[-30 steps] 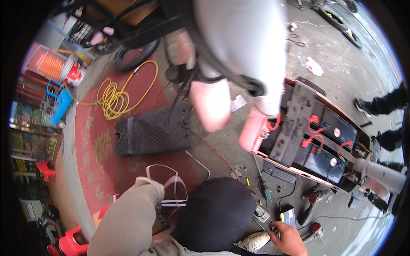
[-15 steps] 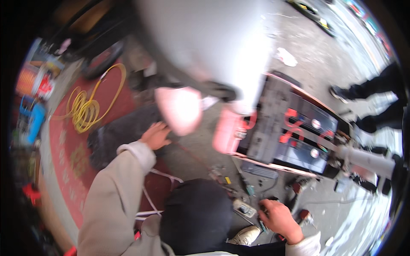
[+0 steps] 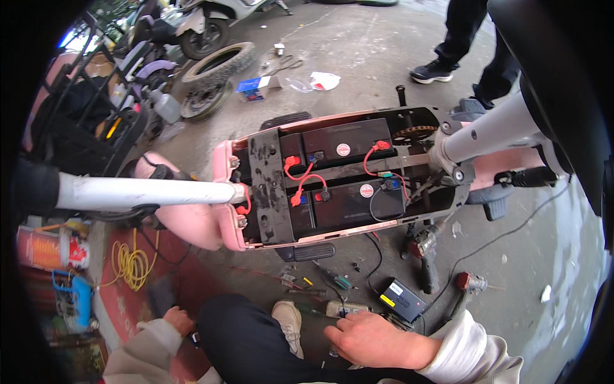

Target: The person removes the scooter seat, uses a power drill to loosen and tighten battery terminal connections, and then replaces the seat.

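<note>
A pink electric scooter [image 3: 220, 160] stands across the middle with its floor compartment uncovered. Inside sit black batteries, one at the far side [image 3: 358, 142] and one at the near side [image 3: 358, 205], linked by red wires with red and blue terminal caps. My right hand [image 3: 368, 339] is bent over the ground beside a multimeter [image 3: 348, 310]; its fingertips are turned down and hidden. At lower left, my left hand [image 3: 180, 321] is low over the red mat, beside a blurred dark object [image 3: 161, 296]. Whether it grips that object cannot be made out.
A black box with a cable [image 3: 403, 299], a cordless drill [image 3: 423, 253] and another red power tool [image 3: 472, 281] lie at right. Yellow hose [image 3: 133, 262] is coiled at left. Tyres [image 3: 220, 64] lie behind. Another person's legs [image 3: 470, 32] stand at far right.
My view has shifted, so the whole scooter compartment shows. The left hand has come off the dark panel's top and drawn back nearer my body. The right hand's fingers are now turned down.
</note>
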Tool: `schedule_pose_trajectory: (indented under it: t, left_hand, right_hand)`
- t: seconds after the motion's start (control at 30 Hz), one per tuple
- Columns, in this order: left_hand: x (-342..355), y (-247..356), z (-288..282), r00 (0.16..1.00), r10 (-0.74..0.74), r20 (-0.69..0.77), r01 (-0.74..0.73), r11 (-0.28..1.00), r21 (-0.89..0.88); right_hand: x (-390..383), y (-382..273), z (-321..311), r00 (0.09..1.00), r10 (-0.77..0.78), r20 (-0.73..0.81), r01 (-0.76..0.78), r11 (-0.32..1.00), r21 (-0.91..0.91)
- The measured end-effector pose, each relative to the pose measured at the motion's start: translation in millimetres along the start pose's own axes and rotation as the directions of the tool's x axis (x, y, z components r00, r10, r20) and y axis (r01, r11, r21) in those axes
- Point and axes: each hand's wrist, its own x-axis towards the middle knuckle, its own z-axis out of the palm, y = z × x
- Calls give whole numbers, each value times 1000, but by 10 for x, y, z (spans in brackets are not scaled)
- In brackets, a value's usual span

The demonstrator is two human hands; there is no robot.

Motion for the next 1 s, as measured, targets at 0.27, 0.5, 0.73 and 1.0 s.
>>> schedule_pose_trajectory:
  t: [0.27,0.5,0.73,1.0]
  left_hand:
    - [-2824,437,-1290,753,-566,-335,447,814,-370]
    - [-3852,792,-2345,219,-886,408,-44,-427,-903]
    - [-4174,893,-2847,116,-992,-47,-429,-7,-903]
    - [-4732,620,-3259,-7,-919,-394,-311,377,-873]
  right_hand:
    - [32,457,113,963,-152,222,148,988,35]
    - [-129,667,100,950,-132,282,116,991,73]
    - [-286,879,186,958,-81,275,70,996,48]
    - [-217,905,215,990,24,-140,8,974,226]
